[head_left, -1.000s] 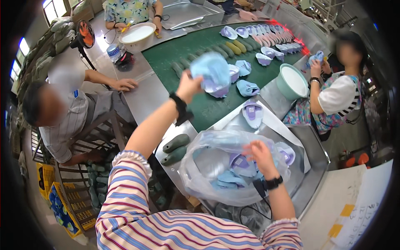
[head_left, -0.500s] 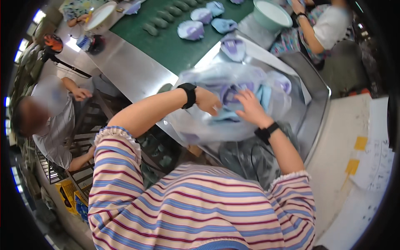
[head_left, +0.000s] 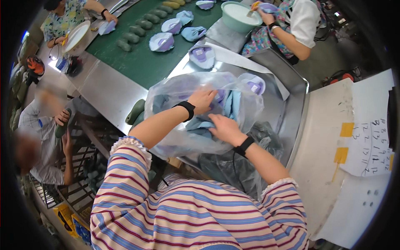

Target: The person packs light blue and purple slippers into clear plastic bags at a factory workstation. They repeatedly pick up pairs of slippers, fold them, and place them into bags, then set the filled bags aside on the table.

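A clear plastic bag (head_left: 164, 93) lies wide-mouthed on the metal tabletop in front of me, with light blue and purple fabric shoe uppers inside. My left hand (head_left: 203, 100) reaches into the bag beside a purple piece (head_left: 220, 96); its fingers are blurred. Closer to me, my right hand (head_left: 228, 130) has its fingers closed at the edge of a light blue shoe upper (head_left: 200, 126). More light blue fabric (head_left: 233, 104) stands up in the bag to the right of my hands. A purple-lined shoe upper (head_left: 254, 85) sits at the bag's far right side.
Another upper (head_left: 202, 56) lies beyond the bag. On the green table (head_left: 108, 48) are several uppers and a row of dark green shoe lasts (head_left: 135, 30). Co-workers sit left, far left and far right, one beside a pale green basin (head_left: 237, 18). A metal rim (head_left: 306, 87) borders the right.
My view has shifted, and the bag now appears lower and further left. Both hands have moved within the bag, the left one deeper. The co-worker at left now holds a dark green shoe last.
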Available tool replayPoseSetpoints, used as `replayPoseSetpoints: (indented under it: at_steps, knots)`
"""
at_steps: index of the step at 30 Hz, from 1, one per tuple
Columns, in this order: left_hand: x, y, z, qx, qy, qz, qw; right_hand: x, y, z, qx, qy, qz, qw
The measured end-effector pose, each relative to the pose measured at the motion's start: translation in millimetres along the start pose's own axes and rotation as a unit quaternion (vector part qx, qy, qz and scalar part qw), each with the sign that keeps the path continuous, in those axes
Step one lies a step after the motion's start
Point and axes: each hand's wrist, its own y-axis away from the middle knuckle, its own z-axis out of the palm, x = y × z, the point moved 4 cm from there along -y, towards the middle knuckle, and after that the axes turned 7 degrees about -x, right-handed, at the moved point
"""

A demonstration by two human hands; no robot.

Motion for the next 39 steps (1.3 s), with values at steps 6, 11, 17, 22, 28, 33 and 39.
replayPoseSetpoints:
  at_steps: [6,11,17,22,28,33,39]
  knots:
    - [0,-78,30,0.053,-0.141,0.065,0.986,5,-7,-15,0.104,-0.071,-0.118,0.985]
    - [-6,-100,19,-0.011,0.008,0.089,0.996,58,-13,-67,0.171,-0.064,-0.023,0.983]
    - [-31,-141,12,-0.087,0.044,0.058,0.994,82,-39,-63,0.256,-0.088,0.080,0.959]
    - [-3,-109,10,-0.061,-0.055,0.163,0.983,106,-32,-73,0.300,-0.112,0.130,0.938]
    - [-21,-48,4,-0.063,0.006,0.187,0.980,155,-30,-35,0.144,0.012,0.152,0.978]
    - [-49,-67,-2,-0.086,0.073,-0.033,0.993,98,-54,-58,-0.023,-0.083,0.054,0.995]
    - [-34,-32,4,-0.045,0.160,-0.048,0.985,145,-38,-54,-0.058,-0.114,0.019,0.992]
